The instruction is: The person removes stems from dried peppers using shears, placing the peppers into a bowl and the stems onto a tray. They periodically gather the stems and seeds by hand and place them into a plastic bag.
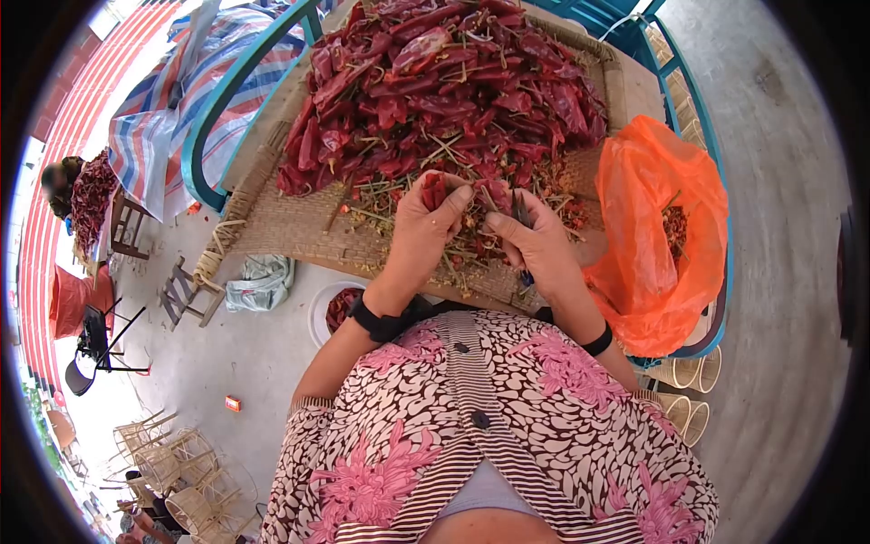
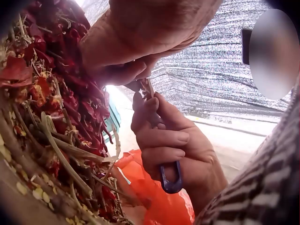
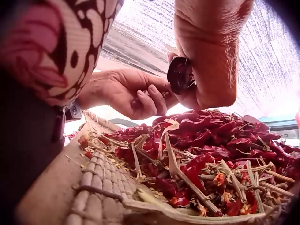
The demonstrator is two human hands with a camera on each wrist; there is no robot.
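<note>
My left hand [image 1: 426, 222] grips a dried red chili [image 1: 433, 190] in its curled fingers, above the front edge of a heap of dried chilies [image 1: 444, 82]. Close beside it, my right hand [image 1: 541, 243] holds small scissors [image 1: 521, 210], fingers wrapped around them. Their dark blue handle loop [image 2: 171, 189] sticks out below the right hand in the left wrist view. Both hands' fingertips meet at another chili piece [image 1: 492, 193]. The scissor tips are mostly hidden behind fingers. Cut stems [image 3: 187, 183] and yellow seeds [image 2: 37, 193] lie under the hands.
The heap rests on a woven mat [image 1: 290, 222] over a blue metal frame [image 1: 201, 150]. An orange plastic bag [image 1: 648, 299] hangs at the right, with scraps inside. Below the left wrist stands a white bucket [image 1: 315, 313] holding chilies. A small wooden stool [image 1: 190, 292] stands left.
</note>
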